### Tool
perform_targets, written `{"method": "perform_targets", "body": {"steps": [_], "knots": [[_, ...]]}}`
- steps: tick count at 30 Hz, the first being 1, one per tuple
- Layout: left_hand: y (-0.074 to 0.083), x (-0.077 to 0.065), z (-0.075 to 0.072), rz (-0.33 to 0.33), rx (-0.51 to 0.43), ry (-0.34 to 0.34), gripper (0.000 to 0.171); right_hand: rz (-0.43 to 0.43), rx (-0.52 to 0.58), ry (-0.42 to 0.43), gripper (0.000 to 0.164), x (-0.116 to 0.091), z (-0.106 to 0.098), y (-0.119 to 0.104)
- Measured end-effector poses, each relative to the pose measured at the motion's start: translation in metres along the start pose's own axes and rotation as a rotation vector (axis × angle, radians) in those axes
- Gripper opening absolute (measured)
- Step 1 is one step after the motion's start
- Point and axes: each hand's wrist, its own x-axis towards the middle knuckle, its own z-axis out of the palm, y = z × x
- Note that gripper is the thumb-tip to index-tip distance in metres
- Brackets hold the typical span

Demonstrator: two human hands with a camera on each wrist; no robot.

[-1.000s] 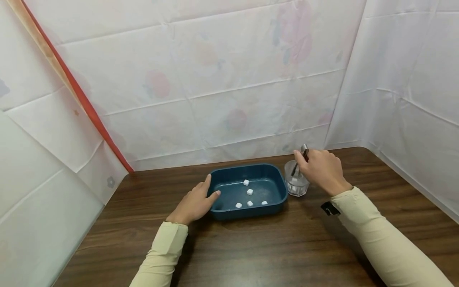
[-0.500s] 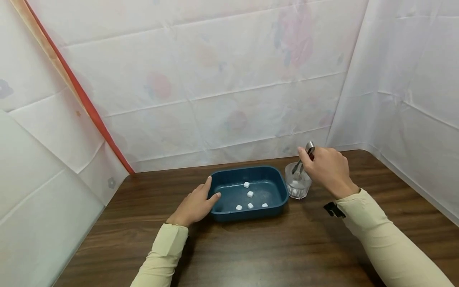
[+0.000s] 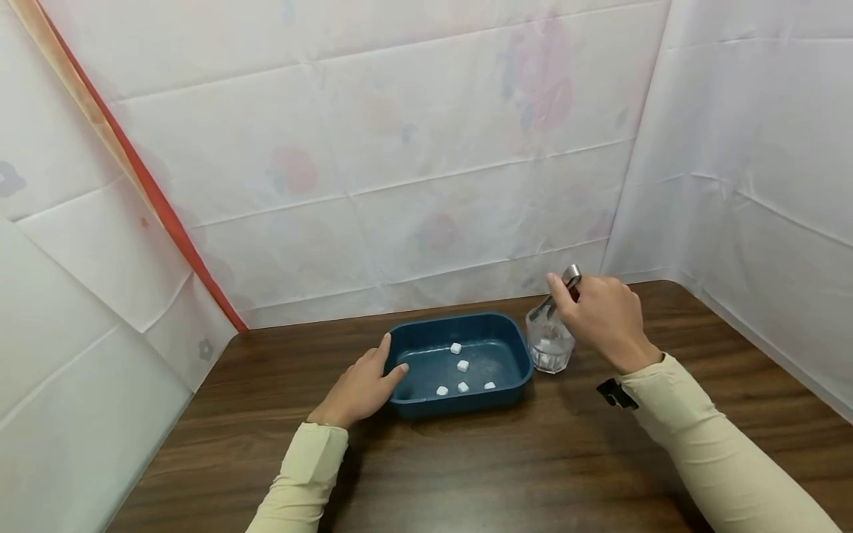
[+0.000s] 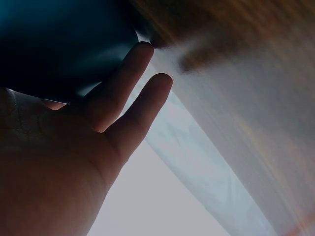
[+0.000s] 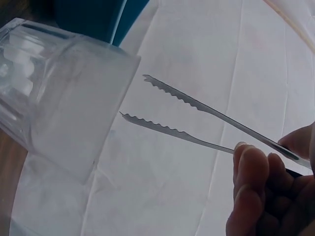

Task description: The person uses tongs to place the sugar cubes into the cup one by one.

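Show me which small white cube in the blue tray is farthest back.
The small white cube nearest the far wall of the blue rectangular tray; another cube lies before it, three cubes nearer the front.

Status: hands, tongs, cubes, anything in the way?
Left hand on left end of tray. Right hand holds tongs, tips apart, empty, at glass. Five cubes in tray, more in glass. Nothing seen blocking tongs.

Left hand [image 3: 353,389] touches tray [image 3: 496,360] of 5 cubes [image 3: 463,366]; right hand [image 3: 605,318] holds tongs [image 3: 571,276], seemingly above glass [image 3: 553,352].
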Motion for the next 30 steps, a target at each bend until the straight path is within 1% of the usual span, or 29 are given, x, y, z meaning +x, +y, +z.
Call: {"method": "perform_targets", "body": {"steps": [5,17,26,30], "knots": [[0.001,0.001,0.0,-0.002,0.007,-0.004,0.077,-0.008,0.01,0.024,0.06,-0.003,0.003,-0.002],[0.003,0.005,0.0,-0.007,0.013,0.006,0.078,-0.073,0.04,0.079,0.057,-0.004,0.009,-0.004],[0.005,0.004,-0.001,-0.006,0.01,0.005,0.077,-0.075,0.058,0.068,0.056,-0.006,0.013,-0.008],[0.005,0.004,-0.002,-0.005,0.008,0.005,0.077,-0.091,0.072,0.066,0.055,-0.007,0.014,-0.009]]}}
